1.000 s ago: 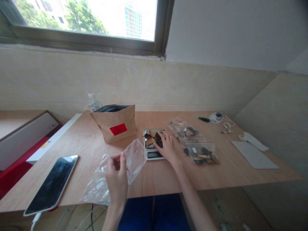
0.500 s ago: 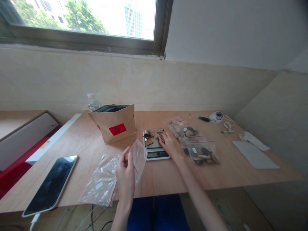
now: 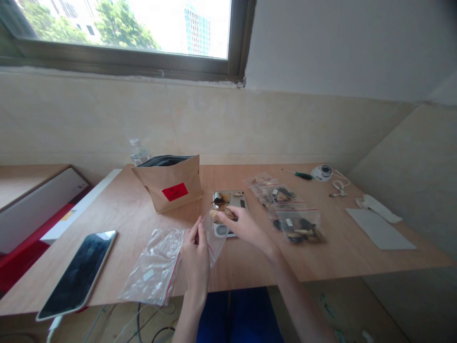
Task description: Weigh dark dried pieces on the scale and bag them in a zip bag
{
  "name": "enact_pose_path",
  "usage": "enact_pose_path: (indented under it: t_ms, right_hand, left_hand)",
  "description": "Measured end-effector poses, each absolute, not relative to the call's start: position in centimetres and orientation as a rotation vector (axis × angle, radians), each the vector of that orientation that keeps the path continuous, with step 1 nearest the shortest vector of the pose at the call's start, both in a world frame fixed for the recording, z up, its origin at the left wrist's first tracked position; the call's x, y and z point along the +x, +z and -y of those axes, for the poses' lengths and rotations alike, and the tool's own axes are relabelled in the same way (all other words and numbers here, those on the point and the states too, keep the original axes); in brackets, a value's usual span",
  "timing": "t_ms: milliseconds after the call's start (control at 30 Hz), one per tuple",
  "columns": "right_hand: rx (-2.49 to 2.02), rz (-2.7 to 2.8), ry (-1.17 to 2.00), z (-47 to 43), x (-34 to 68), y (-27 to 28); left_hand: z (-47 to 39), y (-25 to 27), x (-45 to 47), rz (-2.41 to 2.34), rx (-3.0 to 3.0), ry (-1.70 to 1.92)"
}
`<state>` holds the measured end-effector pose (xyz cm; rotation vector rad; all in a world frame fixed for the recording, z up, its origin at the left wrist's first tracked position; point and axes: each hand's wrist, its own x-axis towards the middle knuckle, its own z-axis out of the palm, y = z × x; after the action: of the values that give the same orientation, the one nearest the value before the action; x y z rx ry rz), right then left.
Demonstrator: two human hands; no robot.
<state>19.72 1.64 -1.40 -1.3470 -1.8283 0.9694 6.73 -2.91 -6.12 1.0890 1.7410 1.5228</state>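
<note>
My left hand (image 3: 197,250) pinches the edge of a clear zip bag (image 3: 216,247) with a red strip, held up in front of the scale. Between the fingers of my right hand (image 3: 241,224) are tan dried slices (image 3: 222,215), close to the bag's mouth; I cannot tell whether they are inside it. Behind them sits a small digital scale (image 3: 243,202), its display partly hidden by my hand and the bag. More brown dried slices (image 3: 224,196) lie on its plate. Flat clear bags (image 3: 152,267) rest left of my left hand.
A brown paper pouch (image 3: 180,174) stands open behind, beside a plastic bottle (image 3: 139,151). Filled zip bags (image 3: 300,226) lie right of the scale. A phone (image 3: 78,274) is at the left, a screwdriver (image 3: 303,176), white camera (image 3: 322,173) and white sheet (image 3: 380,229) at the right.
My right hand has picked slices off the scale and drawn them toward me, to the bag. My left hand has shifted slightly right with the bag.
</note>
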Motion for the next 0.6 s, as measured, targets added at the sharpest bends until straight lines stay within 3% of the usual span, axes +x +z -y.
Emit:
enact_pose_path:
  t_ms: [300, 600]
  right_hand:
    - [-1.485, 1.879, 0.885, -0.4, 16.1, 0.4]
    - [-1.335, 2.101, 0.263, -6.9, 18.0, -6.1]
  left_hand:
    - [3.1, -6.1, 6.4, -1.702, 1.036, 1.557]
    - [2.7, -6.7, 4.7, -1.748, 0.953, 1.589]
